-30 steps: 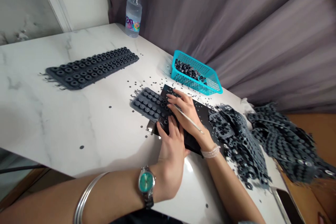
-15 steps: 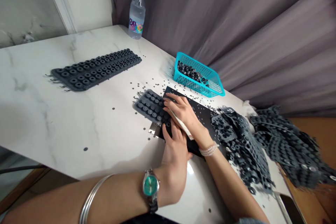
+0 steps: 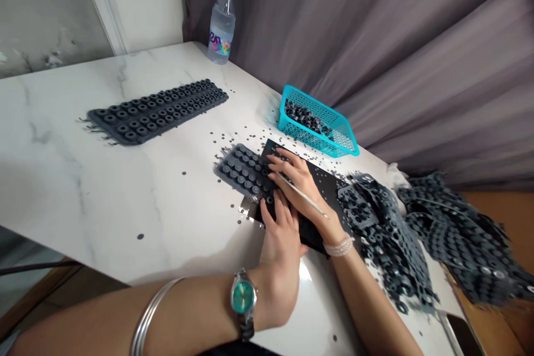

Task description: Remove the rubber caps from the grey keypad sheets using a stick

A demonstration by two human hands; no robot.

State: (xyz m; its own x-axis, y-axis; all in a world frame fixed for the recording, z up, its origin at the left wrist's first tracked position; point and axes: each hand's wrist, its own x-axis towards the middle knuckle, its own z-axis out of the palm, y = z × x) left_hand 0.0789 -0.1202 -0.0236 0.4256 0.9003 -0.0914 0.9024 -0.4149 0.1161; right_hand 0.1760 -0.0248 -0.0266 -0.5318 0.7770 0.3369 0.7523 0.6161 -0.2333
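A dark grey rubber sheet with rows of round raised knobs (image 3: 240,169) lies partly on a flat black board (image 3: 311,231). My left hand (image 3: 281,233) presses on its near edge, fingers stretched and spread. Just beyond, my right hand (image 3: 298,178) is closed round a slim pale stick (image 3: 306,198), which slants back over the hand toward the wrist. The stick's front end, and whatever it touches, is hidden under my fingers. Small dark discs are scattered on the board and the table around it.
A longer knobbed rubber sheet (image 3: 158,114) lies at left. A turquoise basket (image 3: 317,136) behind my hands holds small black rubber pieces. Perforated rubber sheets (image 3: 387,228) and loose rings are heaped at right, near a phone (image 3: 461,334). A water bottle (image 3: 222,25) stands at the back.
The pale stick in my right hand has turned and now shows its narrow edge instead of a broader face. My right hand has shifted slightly; my left stays on the sheet.
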